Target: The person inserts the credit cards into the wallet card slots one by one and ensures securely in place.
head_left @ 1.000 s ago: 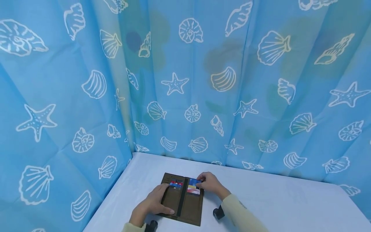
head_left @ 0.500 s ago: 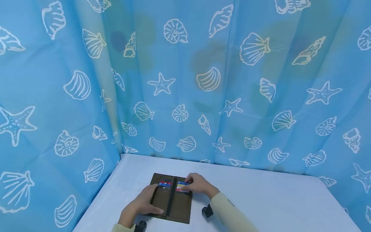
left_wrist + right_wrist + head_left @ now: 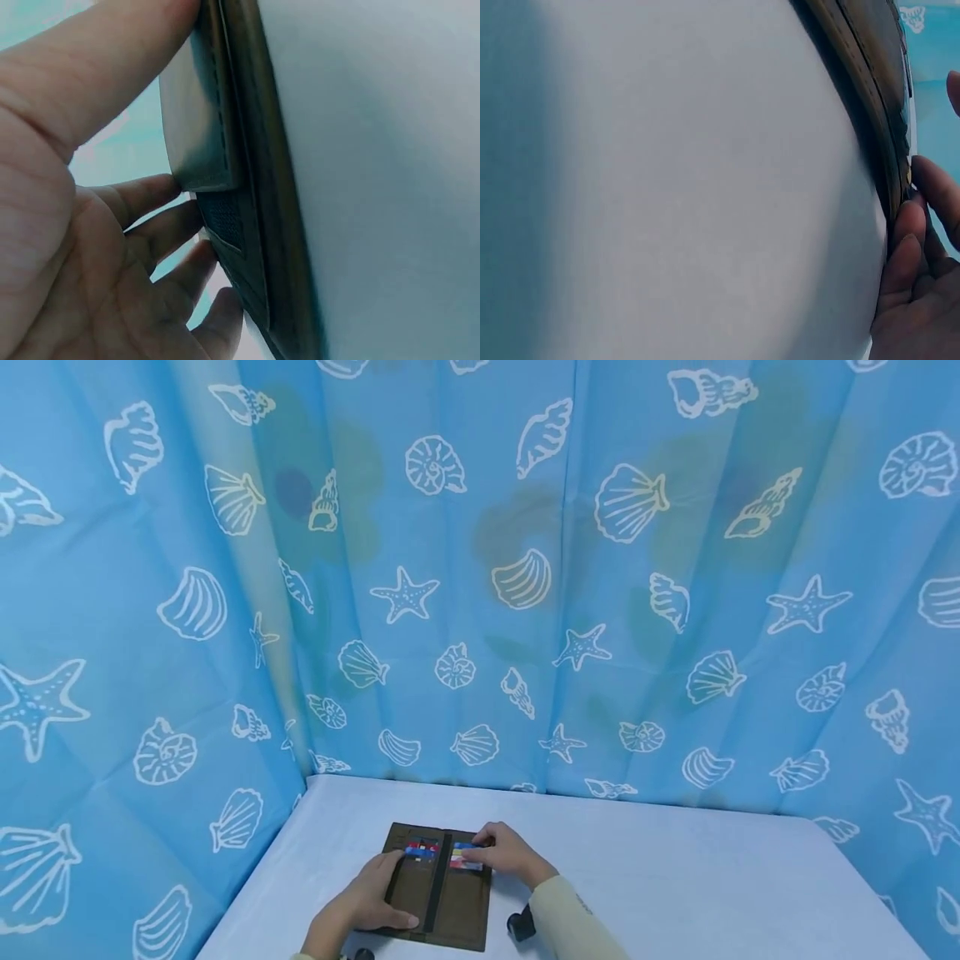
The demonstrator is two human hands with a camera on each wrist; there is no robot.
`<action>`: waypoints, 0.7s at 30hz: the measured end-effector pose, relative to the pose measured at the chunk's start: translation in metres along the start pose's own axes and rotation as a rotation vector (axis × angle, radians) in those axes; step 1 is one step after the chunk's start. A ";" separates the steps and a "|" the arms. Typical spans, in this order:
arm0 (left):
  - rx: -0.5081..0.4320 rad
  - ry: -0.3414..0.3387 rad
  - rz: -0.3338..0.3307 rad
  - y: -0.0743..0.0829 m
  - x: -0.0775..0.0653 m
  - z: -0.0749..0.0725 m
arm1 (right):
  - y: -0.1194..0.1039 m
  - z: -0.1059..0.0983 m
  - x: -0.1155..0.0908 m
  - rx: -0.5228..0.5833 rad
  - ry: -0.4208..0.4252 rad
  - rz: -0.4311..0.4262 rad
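A brown long wallet (image 3: 467,910) lies spread flat on the white table, a dark band (image 3: 438,885) running down its middle. Red and blue cards (image 3: 422,850) show in its left panel, and a blue card (image 3: 462,846) tops the yellow and pink ones on the right. My left hand (image 3: 367,893) rests along the wallet's left side, fingers extended near the cards and thumb across the lower edge. At the top right, my right hand (image 3: 516,855) pinches the blue card's right end. The right wrist view has its fingers (image 3: 904,262) bent against the wallet's edge.
Behind and to the left of the table (image 3: 660,877) hangs a blue curtain (image 3: 450,568) printed with shells and starfish. A small black device (image 3: 521,924) sits at the right wrist, below the sleeve.
Less of the blue card shows in the right panel than a second ago, and the right hand has shifted slightly down with it. The left hand holds its place on the wallet.
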State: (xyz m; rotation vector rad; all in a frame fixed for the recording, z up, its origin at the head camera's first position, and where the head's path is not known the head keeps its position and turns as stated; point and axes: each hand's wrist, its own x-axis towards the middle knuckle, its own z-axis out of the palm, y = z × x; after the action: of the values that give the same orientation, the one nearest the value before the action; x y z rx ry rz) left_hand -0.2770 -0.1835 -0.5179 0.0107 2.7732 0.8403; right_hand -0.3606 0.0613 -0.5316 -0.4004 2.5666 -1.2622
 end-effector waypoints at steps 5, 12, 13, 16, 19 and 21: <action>0.028 0.002 -0.009 0.001 0.002 -0.002 | -0.001 -0.001 0.003 0.000 -0.015 0.030; 0.082 0.050 -0.026 0.000 0.003 -0.012 | -0.013 -0.001 0.013 -0.094 -0.050 -0.015; 0.089 0.050 -0.032 0.000 0.003 -0.013 | -0.014 -0.002 0.013 -0.107 -0.051 -0.022; 0.105 0.039 -0.012 0.001 0.004 -0.013 | -0.012 -0.007 0.010 -0.133 -0.047 -0.031; 0.094 0.017 0.024 -0.001 0.007 -0.013 | -0.005 -0.017 0.004 -0.167 -0.028 -0.053; 0.077 0.009 0.047 -0.003 0.010 -0.017 | -0.001 -0.027 0.000 -0.202 -0.003 -0.080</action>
State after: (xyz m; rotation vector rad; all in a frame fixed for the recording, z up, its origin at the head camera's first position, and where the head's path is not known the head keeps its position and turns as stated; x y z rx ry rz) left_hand -0.2904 -0.1945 -0.5079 0.0863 2.8217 0.7461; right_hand -0.3694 0.0806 -0.5145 -0.5491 2.7094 -1.0283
